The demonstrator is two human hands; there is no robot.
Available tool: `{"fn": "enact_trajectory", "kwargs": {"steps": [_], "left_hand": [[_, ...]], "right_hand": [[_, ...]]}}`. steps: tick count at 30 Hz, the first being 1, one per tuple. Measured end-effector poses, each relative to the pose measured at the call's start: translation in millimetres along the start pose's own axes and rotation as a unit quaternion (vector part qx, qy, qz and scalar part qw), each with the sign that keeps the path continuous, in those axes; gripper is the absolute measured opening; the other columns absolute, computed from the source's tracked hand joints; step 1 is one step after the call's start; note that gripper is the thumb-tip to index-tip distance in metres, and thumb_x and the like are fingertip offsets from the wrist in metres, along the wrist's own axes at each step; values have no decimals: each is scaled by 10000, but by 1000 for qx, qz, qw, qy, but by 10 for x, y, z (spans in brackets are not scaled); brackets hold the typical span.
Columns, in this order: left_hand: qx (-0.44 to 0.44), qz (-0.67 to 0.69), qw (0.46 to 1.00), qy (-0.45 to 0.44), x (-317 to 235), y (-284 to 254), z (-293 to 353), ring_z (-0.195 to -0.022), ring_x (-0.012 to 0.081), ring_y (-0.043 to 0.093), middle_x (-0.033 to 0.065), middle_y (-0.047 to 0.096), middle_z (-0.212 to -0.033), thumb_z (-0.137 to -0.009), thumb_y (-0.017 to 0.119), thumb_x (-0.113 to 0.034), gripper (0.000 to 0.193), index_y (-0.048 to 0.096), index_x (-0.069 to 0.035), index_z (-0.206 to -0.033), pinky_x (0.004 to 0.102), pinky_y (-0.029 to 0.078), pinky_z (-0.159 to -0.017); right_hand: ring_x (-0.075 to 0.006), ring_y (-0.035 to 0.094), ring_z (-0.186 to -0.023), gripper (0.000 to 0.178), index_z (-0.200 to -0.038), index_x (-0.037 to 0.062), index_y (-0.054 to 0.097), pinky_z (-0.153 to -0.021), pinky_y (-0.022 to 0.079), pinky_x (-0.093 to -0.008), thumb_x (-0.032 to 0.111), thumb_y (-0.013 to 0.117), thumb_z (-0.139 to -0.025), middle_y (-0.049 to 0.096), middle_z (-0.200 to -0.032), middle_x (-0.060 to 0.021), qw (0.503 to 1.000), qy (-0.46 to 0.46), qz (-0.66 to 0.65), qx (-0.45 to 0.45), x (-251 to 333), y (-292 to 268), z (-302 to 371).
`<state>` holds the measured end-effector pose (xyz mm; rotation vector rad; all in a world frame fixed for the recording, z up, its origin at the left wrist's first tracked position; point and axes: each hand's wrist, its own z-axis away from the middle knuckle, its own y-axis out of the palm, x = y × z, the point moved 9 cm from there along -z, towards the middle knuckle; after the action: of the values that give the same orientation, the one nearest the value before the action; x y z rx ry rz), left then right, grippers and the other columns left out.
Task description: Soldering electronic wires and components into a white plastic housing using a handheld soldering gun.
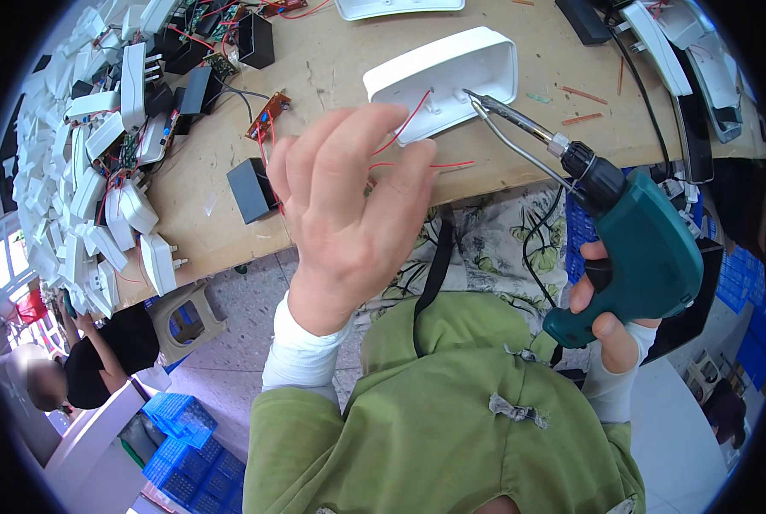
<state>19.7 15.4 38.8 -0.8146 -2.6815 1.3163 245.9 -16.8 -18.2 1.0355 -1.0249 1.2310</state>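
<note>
My right hand [610,317] grips a dark green pistol-shaped soldering gun [649,248] with a curved metal feed tube. Its tip reaches into a white plastic housing [443,56], beside small posts. My left hand [349,197] is raised in front of the housing, thumb and forefinger apart. A red wire [415,118] runs from inside the housing to behind that hand. Another red wire [453,164] passes behind the thumb, its end free. Left of the hand are a small brown circuit board [269,116] with red wires and a black box [251,190].
A large heap of white plug housings [83,188] covers the bench's left side. Copper-coloured sticks [583,94] lie right of the housing. More white housings [657,47] and a black cable [640,98] are farther right. Blue crates [186,454] and a seated person [100,360] are at lower left.
</note>
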Motion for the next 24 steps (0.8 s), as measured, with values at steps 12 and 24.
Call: {"fn": "enact_trajectory", "kwargs": {"steps": [12, 24], "left_hand": [[5, 13, 998, 57, -26, 6, -10, -706, 145, 523, -1, 556, -813, -541, 620, -111, 248, 655, -90, -786, 281, 324, -673], [-113, 37, 993, 6, 66, -77, 11, -596, 118, 481, -21, 542, -705, -529, 674, -30, 333, 673, -99, -855, 283, 278, -653]], "right_hand": [[-130, 561, -640, 725, -1192, -60, 436, -548, 465, -234, 306, 734, -642, 552, -1048, -170, 1000, 2, -14, -7, -24, -28, 2], [-129, 566, -651, 732, -1199, -62, 427, -550, 470, -227, 305, 738, -648, 548, -1046, -180, 1000, -8, -24, -5, -27, -24, -7]]}}
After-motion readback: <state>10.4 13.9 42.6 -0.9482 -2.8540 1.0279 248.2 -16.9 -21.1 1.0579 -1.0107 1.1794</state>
